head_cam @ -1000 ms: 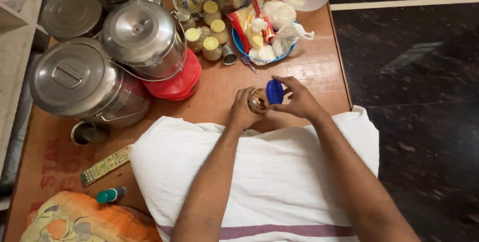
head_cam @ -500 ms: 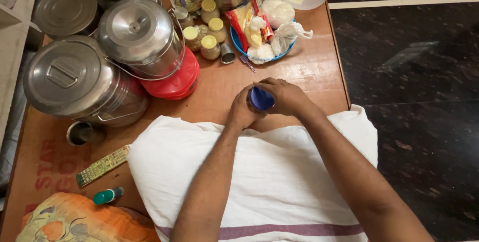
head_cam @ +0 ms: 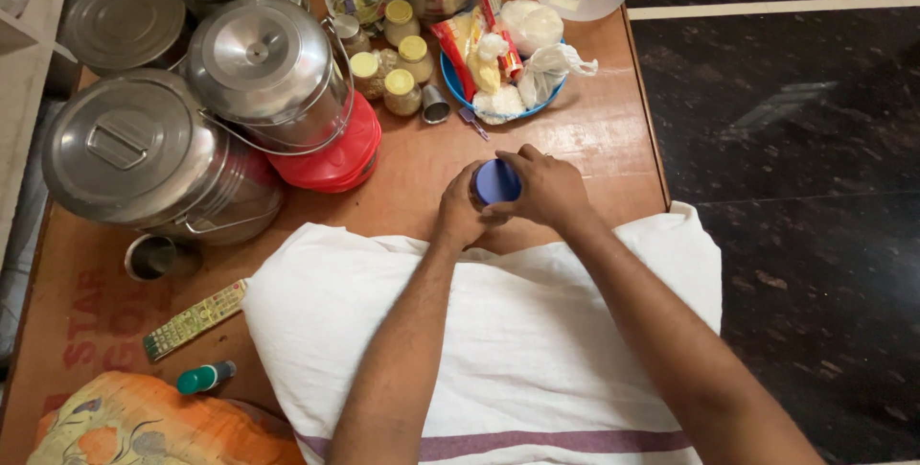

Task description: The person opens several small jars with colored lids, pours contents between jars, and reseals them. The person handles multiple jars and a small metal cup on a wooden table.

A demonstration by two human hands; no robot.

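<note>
A small jar with a round blue lid (head_cam: pixel 497 180) stands on the wooden table (head_cam: pixel 594 129), just beyond a white cloth (head_cam: pixel 498 331) laid across the near side. My left hand (head_cam: pixel 457 213) wraps around the jar's body, which is mostly hidden by the fingers. My right hand (head_cam: pixel 546 189) grips the blue lid from the right, and the lid sits on top of the jar.
Large steel lidded pots (head_cam: pixel 144 153) and a red container (head_cam: pixel 335 158) crowd the left. Small yellow-lidded jars (head_cam: pixel 402 91) and a blue plate (head_cam: pixel 448 76) of packets lie beyond. A steel cup (head_cam: pixel 153 256), a remote (head_cam: pixel 196 318) and a green-capped tube (head_cam: pixel 206 376) sit near left. Dark floor lies right.
A second ago my right hand held the blue lid off to the side of the open jar. The lid now sits on the jar, with both hands closed around it.
</note>
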